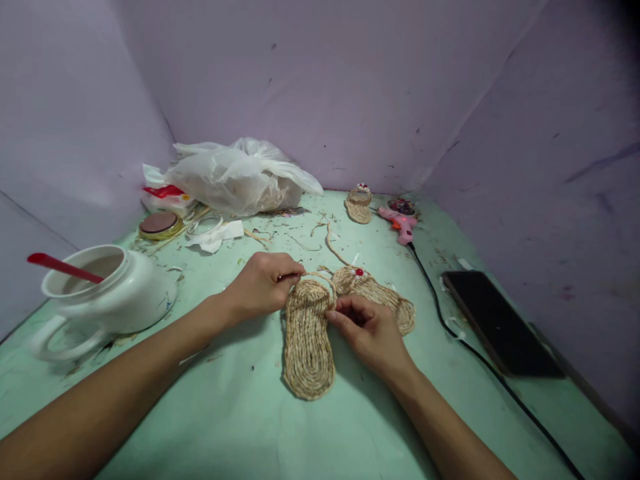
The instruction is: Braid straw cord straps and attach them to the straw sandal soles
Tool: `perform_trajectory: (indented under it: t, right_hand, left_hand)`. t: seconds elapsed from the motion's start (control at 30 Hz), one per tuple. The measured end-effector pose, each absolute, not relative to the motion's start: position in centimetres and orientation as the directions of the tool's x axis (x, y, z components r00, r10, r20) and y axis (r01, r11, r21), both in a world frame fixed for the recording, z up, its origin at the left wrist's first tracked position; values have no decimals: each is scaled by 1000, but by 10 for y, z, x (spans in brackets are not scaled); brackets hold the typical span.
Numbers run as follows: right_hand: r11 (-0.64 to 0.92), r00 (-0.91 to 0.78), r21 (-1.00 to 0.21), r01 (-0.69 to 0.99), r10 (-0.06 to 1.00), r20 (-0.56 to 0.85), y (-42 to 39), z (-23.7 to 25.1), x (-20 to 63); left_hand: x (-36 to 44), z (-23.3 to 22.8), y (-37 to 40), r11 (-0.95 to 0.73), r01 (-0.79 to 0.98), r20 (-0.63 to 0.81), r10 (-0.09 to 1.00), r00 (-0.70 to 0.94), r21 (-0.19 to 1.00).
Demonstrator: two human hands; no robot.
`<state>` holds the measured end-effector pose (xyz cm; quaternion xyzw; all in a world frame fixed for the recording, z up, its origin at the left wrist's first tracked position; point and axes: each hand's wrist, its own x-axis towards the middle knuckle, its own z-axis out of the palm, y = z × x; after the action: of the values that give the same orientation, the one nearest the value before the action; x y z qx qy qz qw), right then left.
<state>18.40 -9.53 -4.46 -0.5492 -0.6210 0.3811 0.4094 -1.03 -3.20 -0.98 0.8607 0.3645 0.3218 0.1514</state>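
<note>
A slipper woven from straw-coloured braided cord [309, 353] lies flat on the green table, sole lengthwise toward me. At its far end my left hand [263, 283] pinches a thin straw cord [324, 276] between thumb and fingers. The cord bends around the slipper's top right side to my right hand [373, 333], whose thumb and fingertips are closed on it beside the slipper's right edge. Just behind my right hand rests a second woven slipper [380, 293] with a red bead on its strap, partly covered by the fingers.
A white mug-shaped pot [150, 287] with a red handle sticking out stands left. Behind lie a white plastic bag [240, 177], a round tin [161, 225] and a tiny slipper [359, 208]. To the right are a pink glue gun [400, 223], its black cable, and a phone [500, 323].
</note>
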Motion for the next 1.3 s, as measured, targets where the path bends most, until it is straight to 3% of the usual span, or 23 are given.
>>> perform_trajectory:
  t: [0.53,0.8,0.93,1.13,1.3]
  right_hand:
    - [156,-77,-896,415,988,137,-98,-43,181]
    - [83,-34,-948,307,997,76,-97,-40,182]
    - [54,-1,-977,208,999,54,-96,-38,185]
    - [-3,-73,-982,189,997,-17,-95,-40,186]
    - [-15,-18,-977,214,1000,-19,-93,-42,187]
  left_hand:
    - [-15,-1,-31,-711,542,348,697,627,448]
    - [-14,4,-33,-662,574,293,739,606,482]
    - [-20,22,-36,-687,607,294,723,625,399]
    - [-34,45,-37,-710,652,97,693,714,268]
    - [-25,35,-40,-690,660,219,722,656,298]
